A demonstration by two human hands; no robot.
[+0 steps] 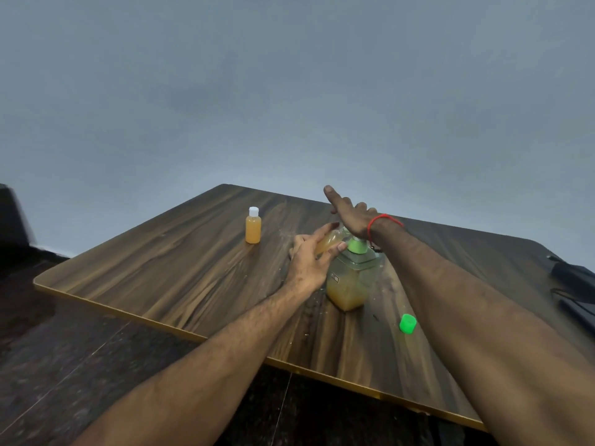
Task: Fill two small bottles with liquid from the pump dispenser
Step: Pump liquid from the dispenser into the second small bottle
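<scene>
A clear square pump dispenser with a green pump collar and orange liquid in its lower part stands on the wooden table. My right hand lies flat on the pump top, fingers straight, pressing it. My left hand grips a small bottle with orange liquid, tilted against the pump's left side; its mouth is hidden by my hands. A second small bottle, filled with orange liquid and closed with a white cap, stands upright further left. A loose green cap lies right of the dispenser.
Small wet drops speckle the table around the dispenser. Dark objects with a cable lie at the table's right edge. A dark shape stands at the far left. A dark floor lies below the table's near edge.
</scene>
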